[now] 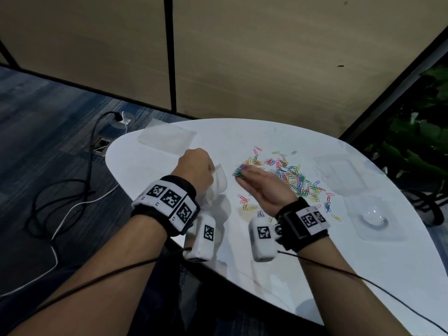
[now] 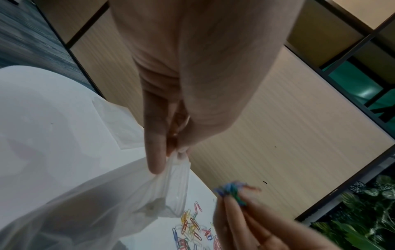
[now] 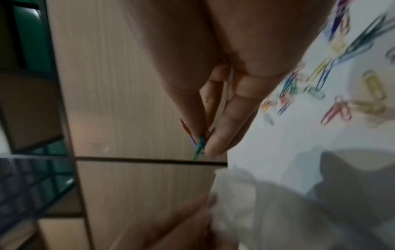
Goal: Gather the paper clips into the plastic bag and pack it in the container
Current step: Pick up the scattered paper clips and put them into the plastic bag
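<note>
pinching the bag (image 1: 218,180) rim between thumb and fingers (image 2: 155,143), the left hand (image 1: 194,166) holds its mouth open above the worktop (image 1: 315,263). just beside it, the right hand (image 1: 264,187), palm turned sideways, fingers together, clamps a bunch of clips (image 1: 240,171). more clips (image 1: 293,178) lie scattered behind it; the clear container (image 1: 341,173) sits further right.

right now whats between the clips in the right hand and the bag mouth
Nothing: bare white table shows in the head view between the right hand's pinched paper clips and the plastic bag held by the left hand.
</note>
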Tool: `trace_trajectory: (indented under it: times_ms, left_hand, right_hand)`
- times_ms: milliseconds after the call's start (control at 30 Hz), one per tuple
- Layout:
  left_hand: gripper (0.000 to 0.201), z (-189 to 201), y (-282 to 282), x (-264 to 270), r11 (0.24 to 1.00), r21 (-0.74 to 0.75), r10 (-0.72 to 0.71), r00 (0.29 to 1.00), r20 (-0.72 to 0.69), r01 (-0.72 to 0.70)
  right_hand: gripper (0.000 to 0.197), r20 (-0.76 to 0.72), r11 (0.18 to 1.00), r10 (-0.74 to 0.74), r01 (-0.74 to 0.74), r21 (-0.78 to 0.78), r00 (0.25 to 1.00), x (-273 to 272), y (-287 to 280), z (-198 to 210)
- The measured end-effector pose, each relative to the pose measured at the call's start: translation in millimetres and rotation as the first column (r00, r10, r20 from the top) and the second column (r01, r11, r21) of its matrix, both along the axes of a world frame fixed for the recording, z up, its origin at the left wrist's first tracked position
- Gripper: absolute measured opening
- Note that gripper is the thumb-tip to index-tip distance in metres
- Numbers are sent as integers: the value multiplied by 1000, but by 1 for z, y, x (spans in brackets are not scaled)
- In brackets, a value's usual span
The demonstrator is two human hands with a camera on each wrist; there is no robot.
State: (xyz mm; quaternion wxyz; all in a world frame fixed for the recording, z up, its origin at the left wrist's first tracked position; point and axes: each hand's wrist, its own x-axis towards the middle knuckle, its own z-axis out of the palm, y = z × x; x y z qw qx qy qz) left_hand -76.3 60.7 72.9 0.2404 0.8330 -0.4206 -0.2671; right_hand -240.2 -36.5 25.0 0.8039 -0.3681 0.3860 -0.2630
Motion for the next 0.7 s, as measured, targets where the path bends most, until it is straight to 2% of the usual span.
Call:
trace_trajectory:
  times_ms: [33, 100, 167, 200, 267, 333, 367, 433, 467, 500, 533, 567, 600, 633, 667, 700]
  left_hand:
    - [30, -1, 0, 0, 1000, 1, -1, 1000, 1, 1]
    - [27, -1, 1, 1, 1000, 2, 1, 1000, 3, -1]
    - [24, -1, 1, 1, 1000, -6, 7, 1000, -5, -7]
    - [23, 0, 2, 1, 1000, -11, 9, 1000, -11, -9]
    - [22, 1, 4, 2, 1000, -17, 11, 1000, -18, -11]
    - [23, 2, 5, 4, 1000, -22, 10, 1000, -24, -10]
    - [24, 2, 6, 4, 1000, -25, 13, 1000, -27, -14]
    - [25, 4, 7, 5, 1000, -24, 19, 999, -35, -20]
    - [25, 5, 8, 5, 1000, -19, 19, 999, -38, -19]
    - [26, 6, 9, 6, 1000, -13, 16, 999, -38, -17]
    - [27, 7, 10, 7, 1000, -8, 13, 999, -36, -13]
    - [28, 8, 10, 8, 1000, -5, 9, 999, -34, -10]
    - [28, 8, 11, 8, 1000, -4, 5, 999, -33, -5]
    - [28, 8, 11, 8, 1000, -3, 0, 1000, -31, 0]
    - [28, 8, 11, 8, 1000, -2, -4, 1000, -28, 4]
    - [27, 8, 11, 7, 1000, -1, -5, 1000, -24, 5]
  right_hand:
    - [10, -3, 999, 31, -31, -25, 1000, 9, 10, 4]
    - [10, -101, 991, 65, -76, -106, 993, 26, 27, 5]
    - [18, -326, 936, 65, -171, -308, 943, 37, 35, -2]
    - [23, -445, 865, 70, -277, -419, 893, 41, 37, -6]
    - [35, -615, 687, 78, -489, -537, 784, 45, 41, -6]
    - [38, -674, 579, 48, -571, -582, 737, 46, 43, 0]
    - [36, -656, 569, 21, -549, -613, 754, 44, 43, 5]
    - [31, -552, 668, -57, -379, -640, 832, 35, 37, 6]
    - [27, -532, 715, -125, -296, -633, 838, 25, 29, 2]
    - [23, -555, 752, -192, -242, -613, 809, 11, 19, -8]
    - [28, -657, 775, -225, -277, -568, 719, -5, 9, -19]
    - [47, -794, 803, -208, -364, -471, 571, -22, 1, -32]
    - [72, -915, 829, -147, -457, -321, 376, -38, -5, -45]
    - [93, -972, 846, -90, -499, -189, 216, -52, -7, -57]
    - [107, -990, 857, -57, -502, -113, 125, -61, -5, -65]
    - [114, -992, 865, -56, -491, -104, 112, -66, -1, -72]
